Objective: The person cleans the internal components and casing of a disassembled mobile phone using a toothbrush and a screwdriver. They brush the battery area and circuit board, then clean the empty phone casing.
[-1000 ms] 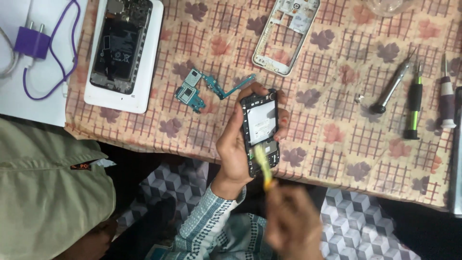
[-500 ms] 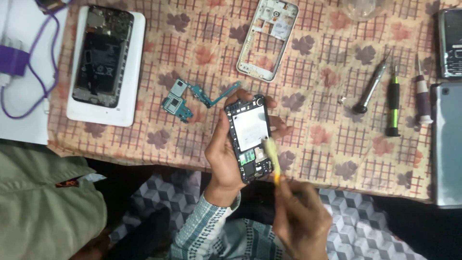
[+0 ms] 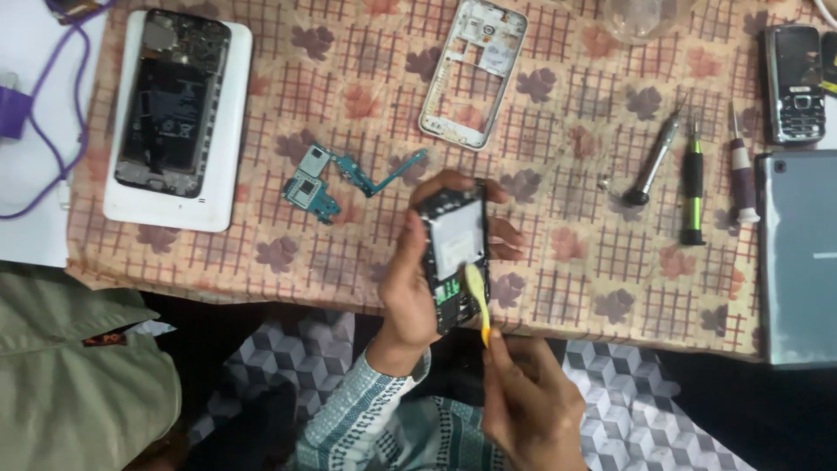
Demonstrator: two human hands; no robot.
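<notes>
Left hand grips an opened phone by its edges, holding it upright just above the near edge of the table, its bare inner side turned up. Half a second ago the yellow pry tool lay along the phone's right edge; now its tip sits on the lower middle of the exposed board, so the work has moved from the rim onto the inside parts. Right hand pinches that tool from below.

Far left, a purple cable loops over white paper. Next to it a larger opened phone lies on a white tray. A small teal circuit board with its flex strip rests just left of the held phone, close enough to be knocked. Behind, a white phone frame lies flat. Further right stand a silver screwdriver, a green one and a purple one, well apart from the hands, then a button phone and a grey tablet.
</notes>
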